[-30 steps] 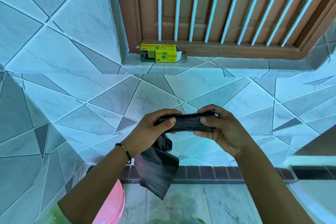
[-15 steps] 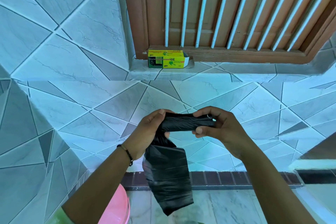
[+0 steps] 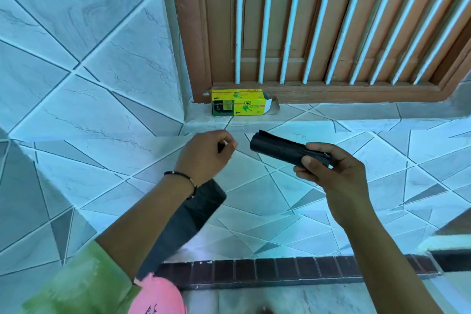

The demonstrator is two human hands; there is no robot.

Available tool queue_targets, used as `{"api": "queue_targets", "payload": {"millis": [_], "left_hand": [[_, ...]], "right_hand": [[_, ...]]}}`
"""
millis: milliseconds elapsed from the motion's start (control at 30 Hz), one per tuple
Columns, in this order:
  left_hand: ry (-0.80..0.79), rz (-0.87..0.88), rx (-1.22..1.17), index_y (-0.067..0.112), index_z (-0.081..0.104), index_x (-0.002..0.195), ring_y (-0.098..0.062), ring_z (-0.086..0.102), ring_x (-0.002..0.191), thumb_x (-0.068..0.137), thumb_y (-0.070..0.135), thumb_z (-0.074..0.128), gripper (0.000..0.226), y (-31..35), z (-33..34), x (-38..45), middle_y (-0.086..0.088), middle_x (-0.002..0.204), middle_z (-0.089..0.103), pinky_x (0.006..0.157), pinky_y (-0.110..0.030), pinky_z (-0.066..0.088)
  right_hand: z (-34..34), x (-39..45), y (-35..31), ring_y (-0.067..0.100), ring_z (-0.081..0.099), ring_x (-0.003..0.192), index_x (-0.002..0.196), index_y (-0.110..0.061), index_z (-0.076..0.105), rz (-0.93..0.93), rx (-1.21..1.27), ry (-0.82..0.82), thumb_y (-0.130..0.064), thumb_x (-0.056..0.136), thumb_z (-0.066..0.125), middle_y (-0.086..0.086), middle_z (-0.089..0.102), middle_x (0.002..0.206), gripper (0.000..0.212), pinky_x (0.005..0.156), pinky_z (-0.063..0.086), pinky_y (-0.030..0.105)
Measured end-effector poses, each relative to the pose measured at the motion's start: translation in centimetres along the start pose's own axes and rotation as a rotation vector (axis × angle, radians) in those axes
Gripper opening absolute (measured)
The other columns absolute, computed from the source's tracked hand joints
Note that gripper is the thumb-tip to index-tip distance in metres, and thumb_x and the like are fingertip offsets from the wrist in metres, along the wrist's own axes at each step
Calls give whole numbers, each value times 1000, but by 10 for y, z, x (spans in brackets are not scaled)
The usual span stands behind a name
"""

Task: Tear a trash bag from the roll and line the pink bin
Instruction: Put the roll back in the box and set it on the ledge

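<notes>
My right hand (image 3: 328, 171) grips the black trash bag roll (image 3: 280, 148) by its right end, in front of the tiled wall. My left hand (image 3: 204, 155) is closed on the top edge of a single black trash bag (image 3: 188, 219), which hangs down behind my left forearm, apart from the roll. A gap shows between the two hands. The pink bin (image 3: 160, 296) peeks in at the bottom edge, below my left arm; only part of its rim side shows.
A yellow and green bag box (image 3: 239, 102) lies open on the tiled ledge (image 3: 331, 115) under a wooden window with white bars (image 3: 318, 23). A dark brick strip (image 3: 280, 270) runs along the foot of the wall.
The hands were together on the roll with a bag hanging from it. Now they have moved apart: the bag is off the roll in my left hand, the roll in my right.
</notes>
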State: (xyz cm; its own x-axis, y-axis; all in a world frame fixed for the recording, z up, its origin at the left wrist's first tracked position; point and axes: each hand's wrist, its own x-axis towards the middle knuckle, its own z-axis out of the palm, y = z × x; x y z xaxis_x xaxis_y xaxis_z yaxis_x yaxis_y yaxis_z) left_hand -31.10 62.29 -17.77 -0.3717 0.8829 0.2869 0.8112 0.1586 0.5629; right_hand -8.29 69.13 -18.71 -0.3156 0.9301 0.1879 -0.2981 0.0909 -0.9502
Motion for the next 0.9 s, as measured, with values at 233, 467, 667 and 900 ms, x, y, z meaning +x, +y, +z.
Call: {"api": "queue_targets", "payload": {"millis": [233,467,667,900], "left_hand": [[9,89,404,18,41,133,-33,56,112,86,31,57,51,-5,14,90,-4,138,47,87,-44,50],[-70,36,633,9,24,143,-33,56,115,85,29,58,70,-5,30,149,-10,149,33,89,-46,47],[-14,-24,627,11,31,139,-37,62,97,83,30,62,66,-5,35,144,-17,140,33,73,-42,51],[121,-25,331,24,40,132,-38,61,91,78,26,68,61,2,22,91,-9,139,34,70,-40,50]], "right_hand": [[-5,53,5,28,69,62,93,-7,68,14,11,21,7,78,65,5,71,71,21,63,58,27],[-18,99,1,27,69,61,95,-4,66,24,28,2,7,79,64,13,66,80,20,64,58,26],[-22,106,1,28,70,63,96,-6,66,43,47,8,-8,68,71,13,68,83,28,65,58,27],[-12,74,-10,28,70,64,93,-10,67,-48,109,84,-18,61,74,3,71,72,33,67,57,28]]}}
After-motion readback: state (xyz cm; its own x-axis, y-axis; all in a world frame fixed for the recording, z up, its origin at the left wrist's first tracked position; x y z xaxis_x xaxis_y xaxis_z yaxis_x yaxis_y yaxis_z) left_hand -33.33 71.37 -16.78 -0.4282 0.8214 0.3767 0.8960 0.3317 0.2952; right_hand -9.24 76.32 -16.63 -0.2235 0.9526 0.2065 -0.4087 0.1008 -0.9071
